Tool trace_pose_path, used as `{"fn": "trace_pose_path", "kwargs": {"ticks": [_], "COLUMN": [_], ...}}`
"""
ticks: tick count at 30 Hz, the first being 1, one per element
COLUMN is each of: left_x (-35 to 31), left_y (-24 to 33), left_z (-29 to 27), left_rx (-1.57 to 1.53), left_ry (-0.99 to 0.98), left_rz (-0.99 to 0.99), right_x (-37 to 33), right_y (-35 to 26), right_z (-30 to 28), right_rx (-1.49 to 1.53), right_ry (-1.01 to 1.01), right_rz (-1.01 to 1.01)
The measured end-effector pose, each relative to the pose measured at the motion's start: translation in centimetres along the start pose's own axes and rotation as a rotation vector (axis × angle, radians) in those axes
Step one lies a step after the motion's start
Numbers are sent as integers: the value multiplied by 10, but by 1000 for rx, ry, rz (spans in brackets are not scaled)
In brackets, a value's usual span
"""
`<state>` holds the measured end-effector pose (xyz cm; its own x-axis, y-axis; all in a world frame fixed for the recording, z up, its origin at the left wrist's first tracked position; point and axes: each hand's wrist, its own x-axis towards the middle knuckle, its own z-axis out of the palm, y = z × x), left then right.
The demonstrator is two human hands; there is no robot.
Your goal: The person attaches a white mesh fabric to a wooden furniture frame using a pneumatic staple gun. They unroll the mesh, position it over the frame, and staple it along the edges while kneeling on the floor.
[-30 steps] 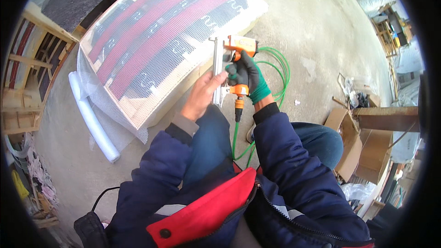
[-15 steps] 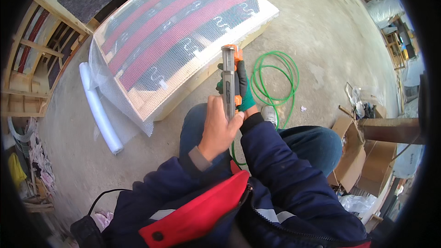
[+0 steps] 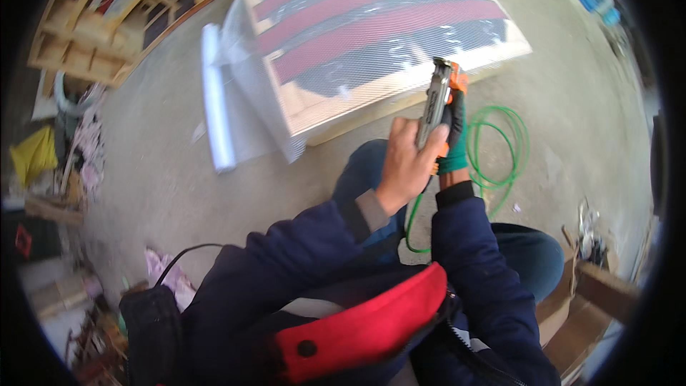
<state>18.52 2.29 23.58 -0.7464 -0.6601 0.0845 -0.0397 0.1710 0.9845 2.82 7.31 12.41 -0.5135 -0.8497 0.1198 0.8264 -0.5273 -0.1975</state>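
Note:
A staple gun [image 3: 433, 104] with a grey metal magazine and orange body parts is held up in front of me, its nose pointing away. My right hand [image 3: 457, 136], in a green and black glove, is closed round its handle. The bare fingers of my left hand [image 3: 406, 164] grip the near end of the magazine, thumb on top. Beyond the tool lies a wooden frame [image 3: 325, 109] with maroon and dark grey bands and zigzag wire springs. A clear, fine-patterned plastic sheet [image 3: 261, 111] covers it and hangs off its left side.
A white plastic roll [image 3: 216, 100] lies on the floor left of the frame. The green air hose [image 3: 527, 139] is coiled at right. Wooden frames [image 3: 93, 39] stand at the far left, with a yellow bag [image 3: 33, 156] nearby. A cardboard box [image 3: 579, 325] sits at lower right.
My view has turned left, so the frame, roll and hose appear farther right. The staple gun now leans slightly rightward in the picture; both hands keep their hold on it.

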Motion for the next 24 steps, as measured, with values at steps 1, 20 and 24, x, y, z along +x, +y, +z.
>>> {"fn": "trace_pose_path", "kwargs": {"ticks": [1,20,24], "left_x": [6,20,70], "left_y": [-2,-14,-37], "left_z": [-7,-56,-86], "left_rx": [-22,-565,-372], "left_ry": [26,185,115], "left_rz": [-56,-141,-46], "right_x": [2,33,84], "right_y": [9,45,16], "right_z": [0,66,104], "right_rx": [-68,-493,-840], "right_ry": [45,249,179], "right_rz": [23,258,179]}}
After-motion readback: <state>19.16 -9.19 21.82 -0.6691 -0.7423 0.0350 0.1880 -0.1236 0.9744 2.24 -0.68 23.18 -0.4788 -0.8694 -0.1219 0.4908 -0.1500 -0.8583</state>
